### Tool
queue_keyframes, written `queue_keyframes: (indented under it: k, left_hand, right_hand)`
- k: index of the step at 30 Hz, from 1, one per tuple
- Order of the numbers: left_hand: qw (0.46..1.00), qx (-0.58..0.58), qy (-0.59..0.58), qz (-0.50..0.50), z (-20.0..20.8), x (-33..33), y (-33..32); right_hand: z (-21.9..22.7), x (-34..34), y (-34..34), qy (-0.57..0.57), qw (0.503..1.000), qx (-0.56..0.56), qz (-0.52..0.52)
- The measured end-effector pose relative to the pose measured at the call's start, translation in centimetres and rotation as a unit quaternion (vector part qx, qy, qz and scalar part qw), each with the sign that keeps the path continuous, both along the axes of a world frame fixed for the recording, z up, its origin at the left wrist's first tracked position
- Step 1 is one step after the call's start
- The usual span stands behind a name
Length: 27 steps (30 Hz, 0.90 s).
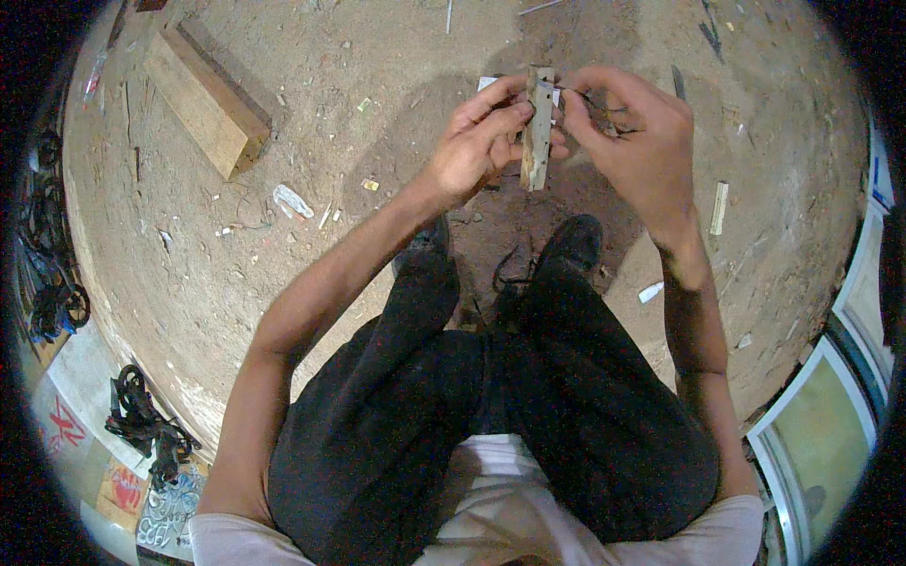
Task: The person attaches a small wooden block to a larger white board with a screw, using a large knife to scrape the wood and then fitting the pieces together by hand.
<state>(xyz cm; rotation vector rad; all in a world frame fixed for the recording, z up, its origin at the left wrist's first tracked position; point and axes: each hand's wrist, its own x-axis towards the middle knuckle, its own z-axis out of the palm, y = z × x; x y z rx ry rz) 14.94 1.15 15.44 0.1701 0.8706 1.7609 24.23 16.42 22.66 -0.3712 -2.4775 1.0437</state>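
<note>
Out in front of my knees, my left hand grips a narrow wooden strip between thumb and fingers. The strip stands nearly upright in the picture and has a row of small dark holes along its face. My right hand is closed in a pinch beside the strip's far end. Something thin and dark shows at its thumb and fingertips, too small to name; it reaches toward the strip. Part of a white flat piece shows behind my left fingers.
A thick wooden beam lies on the dirt floor at the far left. Nearer are a crumpled clear wrapper and small scraps. A short wood stick lies right. Black cables sit at the left edge, framed panels at the right.
</note>
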Motion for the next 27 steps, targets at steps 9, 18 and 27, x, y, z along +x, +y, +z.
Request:
queue_keyframes:
  k: [9, 18, 27]
  left_hand:
    - [0.999, -0.036, 0.027, 0.009, 0.06, -0.13, -0.03]
    - [0.999, -0.014, 0.041, -0.008, 0.29, -0.28, -0.02]
    - [0.998, -0.036, 0.038, 0.023, 0.11, 0.13, 0.01]
  right_hand:
    - [0.73, 0.2, 0.06, -0.057, 0.998, 0.025, -0.033]
    - [0.96, 0.28, 0.03, -0.072, 0.997, 0.025, 0.002]
    - [1.05, 0.19, 0.03, -0.125, 0.992, -0.026, 0.004]
